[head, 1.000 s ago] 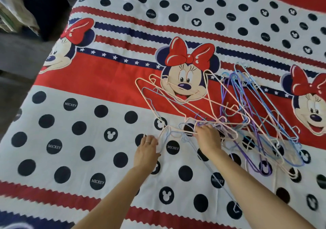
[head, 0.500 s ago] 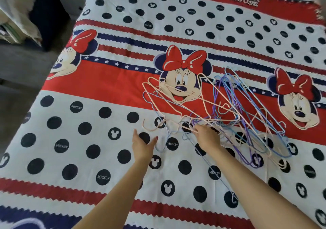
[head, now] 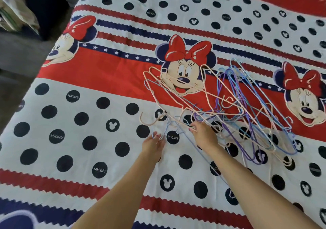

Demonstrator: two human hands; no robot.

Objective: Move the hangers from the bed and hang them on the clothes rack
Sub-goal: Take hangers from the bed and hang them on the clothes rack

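Note:
A tangled pile of thin wire hangers lies on the bed (head: pixel 74 158): pink hangers (head: pixel 178 94) on the left, blue and purple hangers (head: pixel 247 115) on the right. One pink hook (head: pixel 150 123) sticks out to the left of the pile. My right hand (head: pixel 202 134) grips several hanger necks at the near edge of the pile. My left hand (head: pixel 153 144) lies just left of it, fingers stretched forward and touching a light blue hook (head: pixel 156 134). No clothes rack is in view.
The bed cover has cartoon mouse faces, red stripes and black dots. The bed's left edge runs diagonally at the left, with grey floor (head: pixel 15 55) and dark furniture (head: pixel 47 8) beyond it.
My left hand lifted off the cover, opened, and reached forward to the blue hook. My right hand kept its hold on the hanger necks. A pink hook now sticks out to the left.

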